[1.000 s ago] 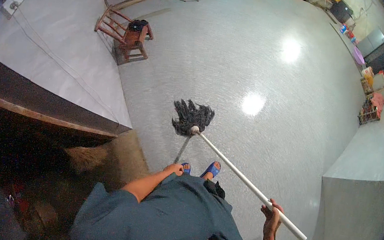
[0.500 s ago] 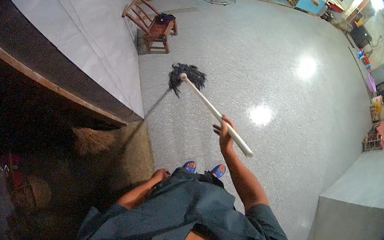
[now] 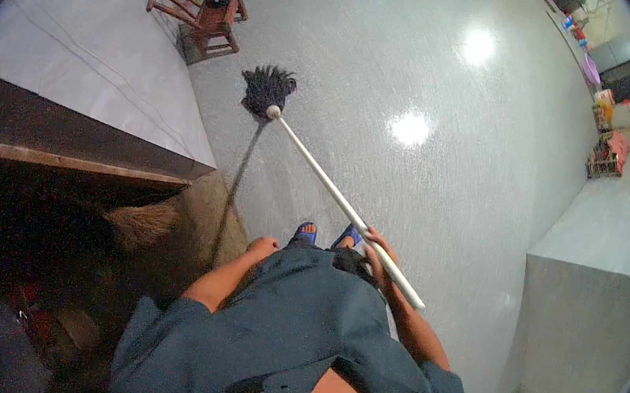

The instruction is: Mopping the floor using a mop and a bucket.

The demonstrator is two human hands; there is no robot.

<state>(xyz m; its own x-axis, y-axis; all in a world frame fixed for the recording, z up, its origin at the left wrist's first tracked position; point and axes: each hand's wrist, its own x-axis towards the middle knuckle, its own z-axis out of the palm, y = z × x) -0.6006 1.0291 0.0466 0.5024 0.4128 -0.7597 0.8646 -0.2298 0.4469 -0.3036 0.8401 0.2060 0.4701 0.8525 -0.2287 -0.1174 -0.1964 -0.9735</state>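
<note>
Open gray floor (image 3: 487,156) fills the center and upper right of the frame, giving the right hand (image 3: 381,253), wrapped around a white mop handle (image 3: 325,179), wide room to pass. The handle slants across the center toward the black mop head (image 3: 267,88) at upper left, where a wooden chair (image 3: 217,21) stands beside the white wall (image 3: 98,57). That wall's corner juts toward the left hand (image 3: 264,246); 2 blue sandals (image 3: 305,234) show between the hands, and a gray ledge (image 3: 604,238) bounds the right.

Glossy grey floor (image 3: 443,189), smooth white mop handle (image 3: 325,179), shaggy, stringy dark mop head (image 3: 267,91), brown wooden chair (image 3: 214,23), matt cloth shirt (image 3: 309,299)
</note>
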